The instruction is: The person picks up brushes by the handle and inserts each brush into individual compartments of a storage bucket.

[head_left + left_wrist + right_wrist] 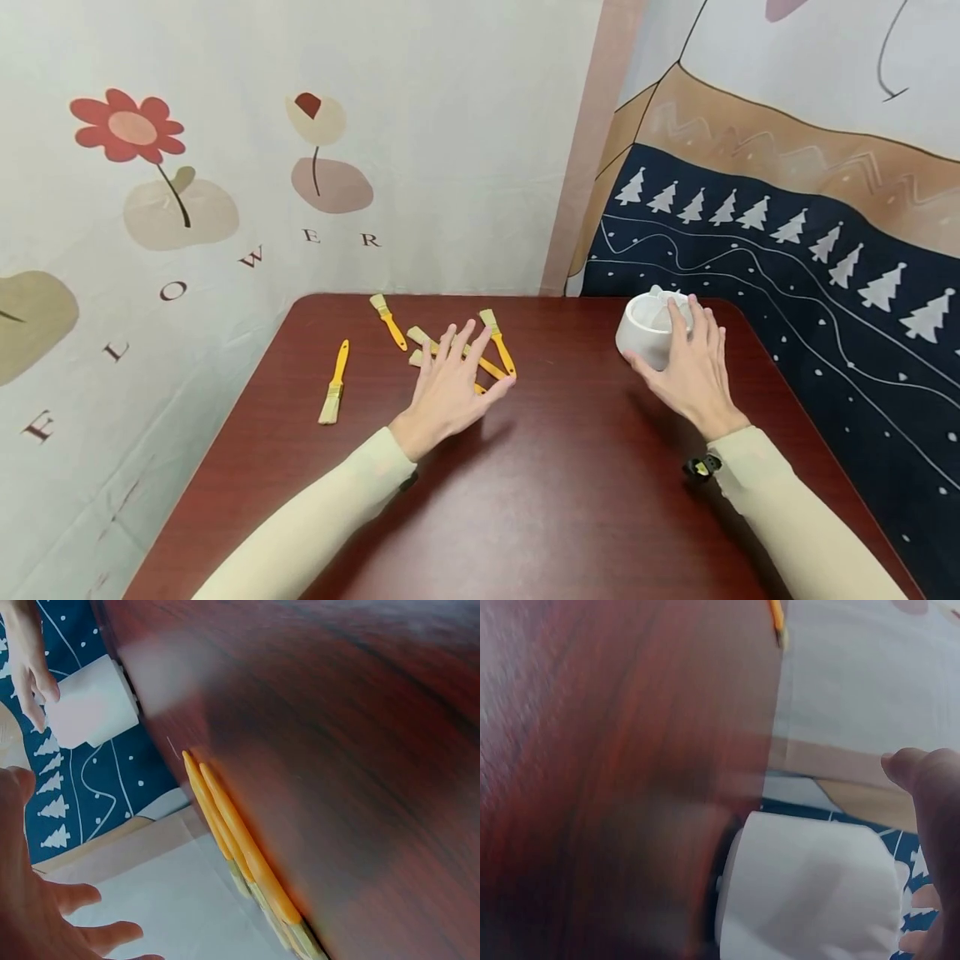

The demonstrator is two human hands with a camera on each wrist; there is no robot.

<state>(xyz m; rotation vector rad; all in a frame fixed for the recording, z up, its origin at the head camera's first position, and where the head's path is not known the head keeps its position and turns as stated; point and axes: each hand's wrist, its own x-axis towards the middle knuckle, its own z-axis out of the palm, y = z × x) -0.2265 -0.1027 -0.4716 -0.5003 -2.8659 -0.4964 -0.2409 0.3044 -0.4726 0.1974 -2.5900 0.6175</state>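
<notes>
My left hand (453,392) hovers over a loose group of paintbrushes with yellow handles and pale bristles, its fingers spread and holding nothing. It partly hides the middle brushes; one brush (499,343) lies just beyond its fingertips. At the right back of the table stands a white round bowl (643,335) with a small raised piece on its rim. My right hand (693,371) reaches over the bowl's right side, thumb toward the near side and fingers at the far rim. In the right wrist view, the thumb (911,769) stands apart from the bowl's wall (810,885).
Left of the group, a paintbrush (335,383) lies with bristles toward me, and another (388,323) lies near the back edge. The dark red table (555,508) meets a pale printed curtain (465,167) behind and a navy tree-patterned cloth (795,300) on the right.
</notes>
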